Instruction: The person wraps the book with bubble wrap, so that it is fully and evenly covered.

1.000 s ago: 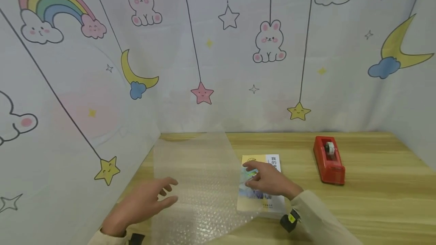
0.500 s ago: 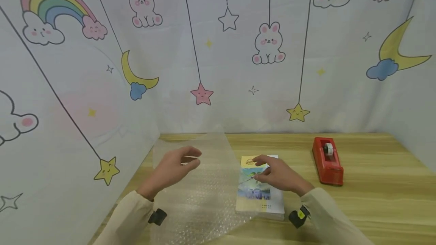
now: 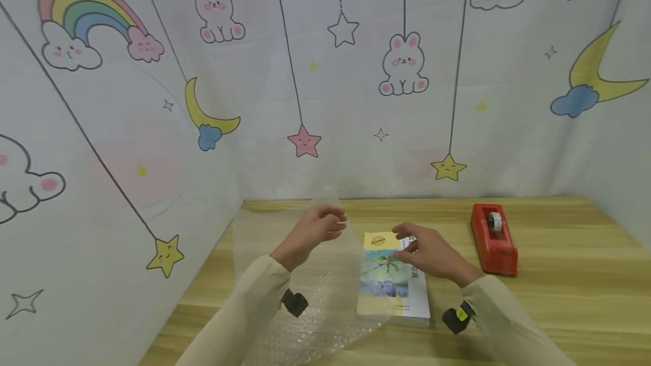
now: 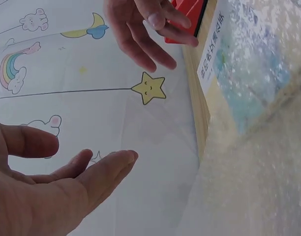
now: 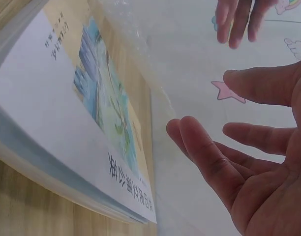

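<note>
My left hand [image 3: 315, 233] is held in the air over the far part of a clear bubble wrap sheet [image 3: 325, 304], fingers loosely bent and nothing in them. In the left wrist view this hand [image 4: 72, 187] has its thumb apart from its fingers. To the right lies a paperback book [image 3: 381, 304] with a yellow and white cover, a painted picture and Chinese characters. My right hand [image 3: 432, 250] hovers over the book's upper right part, holding nothing; the right wrist view shows its thumb and fingers [image 5: 209, 162] spread apart. The sheet's right corner overlaps the book's lower left edge.
A red tape dispenser [image 3: 495, 247] with a small tape roll stands on the wooden table [image 3: 559, 298] right of the book. White cloth walls [image 3: 356, 174] printed with rabbits, stars and moons enclose the table at the back and sides.
My left hand has moved far and to the right, from the left edge of the bubble wrap to above it. My right hand has shifted slightly right and upward over the book.
</note>
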`<state>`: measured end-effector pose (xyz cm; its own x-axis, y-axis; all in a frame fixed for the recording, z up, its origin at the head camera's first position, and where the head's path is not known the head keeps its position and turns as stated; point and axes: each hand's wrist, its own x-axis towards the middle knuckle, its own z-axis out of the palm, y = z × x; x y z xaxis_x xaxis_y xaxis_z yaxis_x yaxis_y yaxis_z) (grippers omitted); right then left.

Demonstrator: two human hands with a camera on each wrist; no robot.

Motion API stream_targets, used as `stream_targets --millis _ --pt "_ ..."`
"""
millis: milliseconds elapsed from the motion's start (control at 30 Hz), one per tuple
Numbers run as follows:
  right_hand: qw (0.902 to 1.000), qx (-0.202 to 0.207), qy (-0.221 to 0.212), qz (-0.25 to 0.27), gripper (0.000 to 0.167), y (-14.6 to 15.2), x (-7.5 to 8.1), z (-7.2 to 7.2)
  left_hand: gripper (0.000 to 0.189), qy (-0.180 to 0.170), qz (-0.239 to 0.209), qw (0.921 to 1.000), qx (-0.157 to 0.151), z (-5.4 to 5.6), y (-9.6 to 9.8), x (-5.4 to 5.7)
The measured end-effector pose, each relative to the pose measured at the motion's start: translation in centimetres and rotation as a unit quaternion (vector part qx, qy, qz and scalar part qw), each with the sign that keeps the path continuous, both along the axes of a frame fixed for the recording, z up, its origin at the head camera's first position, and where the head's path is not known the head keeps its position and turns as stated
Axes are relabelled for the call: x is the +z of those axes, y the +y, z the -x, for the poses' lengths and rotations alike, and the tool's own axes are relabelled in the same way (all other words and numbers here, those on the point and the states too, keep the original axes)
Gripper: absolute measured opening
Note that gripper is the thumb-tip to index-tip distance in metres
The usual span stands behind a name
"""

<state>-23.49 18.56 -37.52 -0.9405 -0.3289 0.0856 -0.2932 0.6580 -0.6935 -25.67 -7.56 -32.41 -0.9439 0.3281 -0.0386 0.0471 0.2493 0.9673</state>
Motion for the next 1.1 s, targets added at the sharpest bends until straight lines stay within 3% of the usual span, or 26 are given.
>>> stream_targets --millis 267,367,433,500,567,633,733,800,933,1100 --pt "0.9992 -0.037 -0.012 -0.007 0.049 1.1 -0.6 0.2 0.044 -0.038 -0.009 0.9987 -0.032 1.7 4.3 -1.1" --pt "0.9987 -0.047 -0.017 -0.009 0.049 1.3 -0.7 0.1 0.026 -0.042 0.009 0.998 -0.047 2.5 5.5 -1.7" --pt "0.9984 -0.052 -0.017 -0.014 0.051 1.4 -0.7 0.0 0.025 -0.046 0.014 0.9978 -0.047 2.9 6.1 -2.1" --pt "0.9982 -0.054 -0.015 -0.022 0.052 1.5 -0.7 -0.2 0.019 -0.054 0.011 0.9977 -0.039 3.3 6.6 -2.6" --pt "0.9975 -0.059 -0.017 -0.035 0.054 1.7 -0.7 -0.2 0.025 -0.058 0.001 0.9981 -0.023 3.6 7.0 -3.0" --pt "0.9963 -0.068 -0.025 -0.048 0.057 1.8 -0.9 -0.2 0.016 -0.062 -0.001 0.9981 -0.009 3.9 7.3 -3.4" --pt "0.9938 -0.082 -0.04 -0.064 0.059 1.9 -1.2 -0.2 0.021 -0.059 0.013 0.9981 0.009 4.4 7.6 -4.2" --pt "0.9928 -0.086 -0.047 -0.069 0.061 1.9 -1.5 -0.2 0.013 -0.064 0.018 0.9976 0.019 4.6 7.7 -4.6" --pt "0.9917 -0.089 -0.059 -0.072 0.062 2.0 -1.8 -0.1 0.053 -0.083 0.004 0.996 0.034 4.9 7.8 -5.3" --pt "0.9915 -0.091 -0.067 -0.065 0.064 2.1 -2.2 -0.2 0.056 -0.097 -0.002 0.9945 0.038 4.9 8.3 -5.8"
